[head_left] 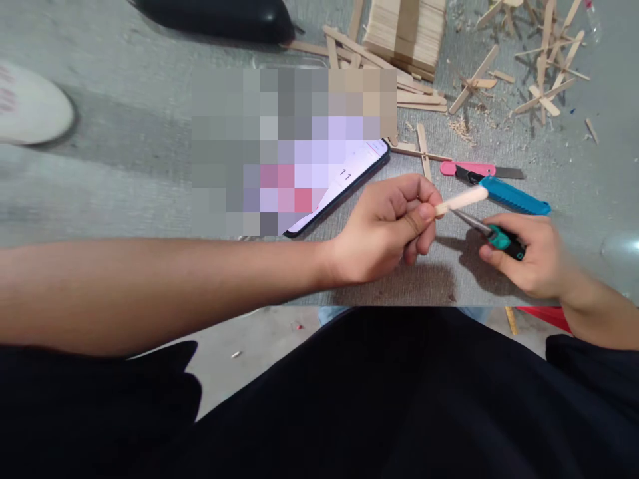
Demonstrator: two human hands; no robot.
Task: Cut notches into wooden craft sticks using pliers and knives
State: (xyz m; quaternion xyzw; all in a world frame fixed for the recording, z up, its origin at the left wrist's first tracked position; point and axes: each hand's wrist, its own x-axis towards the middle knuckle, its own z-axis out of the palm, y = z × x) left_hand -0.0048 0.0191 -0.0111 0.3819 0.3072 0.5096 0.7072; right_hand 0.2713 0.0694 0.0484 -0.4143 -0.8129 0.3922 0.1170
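A wooden popsicle stick [466, 198] is pinched between the thumb and fingers of my left hand [394, 223], its free end pointing right. My right hand [532, 256] grips needle-nose pliers [499, 238] with teal and black handles. The tips of the pliers meet or nearly meet the lower edge of the stick close to my left fingers; whether they touch, I cannot tell. Just beyond the hands lie a blue box cutter [516, 195] and a pink box cutter [469, 169] with its blade out. A crossed pair of sticks [423, 152] rests behind my left hand.
Left of my hand lies a lit phone [349, 174], partly blurred out. A banded stack of sticks [424, 33] stands at the back among loose ones. Joined sticks [544, 93] and wood shavings [463, 130] are at the back right. A black object [214, 16] sits far left.
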